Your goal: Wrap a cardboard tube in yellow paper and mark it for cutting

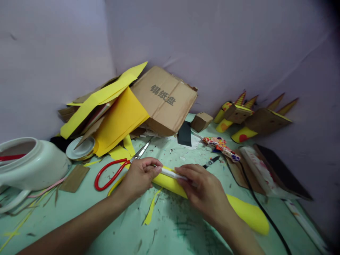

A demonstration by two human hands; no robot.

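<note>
The rolled yellow paper tube (247, 212) looks smooth and matt, the scissors (119, 168) pair glossy red plastic handles with bright metal blades, the creased cardboard box (164, 101) is dull brown, and the white jug (32, 164) shines like glossy plastic.

Red-handled scissors (117, 170), cardboard box (164, 101), white jug (32, 163)

a craft corner: paper scraps on the table (79, 219), scissors (117, 170), cardboard (164, 99).
</note>
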